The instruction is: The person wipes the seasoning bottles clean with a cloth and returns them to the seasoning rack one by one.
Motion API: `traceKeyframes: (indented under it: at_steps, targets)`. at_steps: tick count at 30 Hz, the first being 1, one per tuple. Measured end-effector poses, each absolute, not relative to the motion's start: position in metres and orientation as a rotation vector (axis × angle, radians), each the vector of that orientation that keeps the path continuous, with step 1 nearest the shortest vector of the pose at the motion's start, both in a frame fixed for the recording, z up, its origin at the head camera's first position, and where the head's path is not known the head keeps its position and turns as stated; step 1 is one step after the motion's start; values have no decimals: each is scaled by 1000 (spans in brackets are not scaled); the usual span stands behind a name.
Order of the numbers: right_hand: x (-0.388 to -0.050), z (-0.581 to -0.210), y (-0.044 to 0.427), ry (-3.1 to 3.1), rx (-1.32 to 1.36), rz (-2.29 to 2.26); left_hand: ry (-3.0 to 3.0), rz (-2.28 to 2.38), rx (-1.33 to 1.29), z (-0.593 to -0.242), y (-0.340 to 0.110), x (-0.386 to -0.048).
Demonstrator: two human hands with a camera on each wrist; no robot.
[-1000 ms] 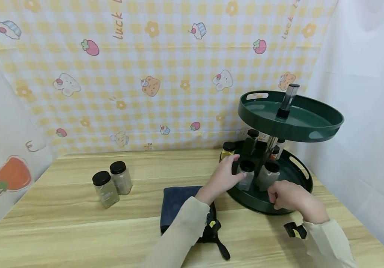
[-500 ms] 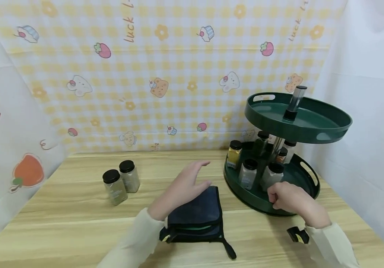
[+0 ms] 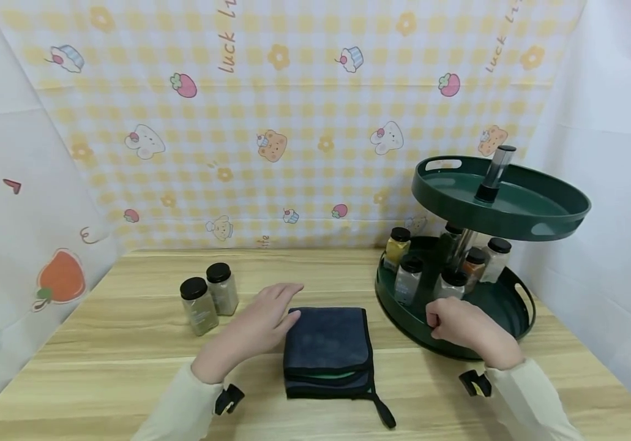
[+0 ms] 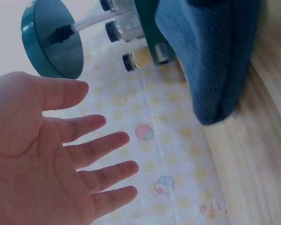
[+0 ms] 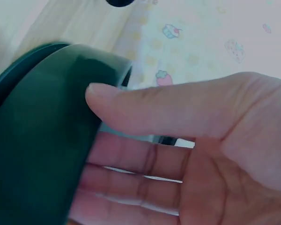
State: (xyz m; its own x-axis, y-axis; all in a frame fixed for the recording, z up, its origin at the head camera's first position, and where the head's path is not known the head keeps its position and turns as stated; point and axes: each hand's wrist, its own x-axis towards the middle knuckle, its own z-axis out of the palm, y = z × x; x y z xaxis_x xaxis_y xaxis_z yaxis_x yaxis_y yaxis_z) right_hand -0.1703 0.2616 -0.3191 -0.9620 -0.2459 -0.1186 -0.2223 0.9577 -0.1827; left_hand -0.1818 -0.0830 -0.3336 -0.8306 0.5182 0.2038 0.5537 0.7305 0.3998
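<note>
I see the largest thing, the smooth dark-green two-tier stand (image 3: pixel 475 214), just beyond the person's right hand (image 3: pixel 466 327), whose thumb and fingers grip the rim of the lower tray (image 3: pixel 403 324). The round upper tray (image 3: pixel 541 205) sits on a pole (image 3: pixel 496 168) above that hand. Between the hands lies a folded navy cloth (image 3: pixel 326 337) with black edging, just right of the left hand (image 3: pixel 257 327), which is released, fingers straight. Beyond the right hand I count six black-lidded jars (image 3: pixel 496 263) in the lower tray: one yellow, one reddish, one dark, three pale. Two greyish-green jars (image 3: pixel 201 312) stand left of the left hand
</note>
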Motion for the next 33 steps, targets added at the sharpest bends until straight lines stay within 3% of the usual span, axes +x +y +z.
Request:
traceKeyframes:
  at_steps: [8,14,22,33]
  targets:
    - [-175,-304,230,2923,-256,-153,-2801,-530,-865,-337,-97,-183]
    - [-173,-305,196,3114,-549,-277,-2787,-399,-835,-337,-102,-183]
    - [-172,-336,155,2991,-978,-352,-2805,-313,-712,-335,-114,-188]
    - [-166,-363,130,2841,-977,-170,-2752,-298,-541,-319,-150,-196]
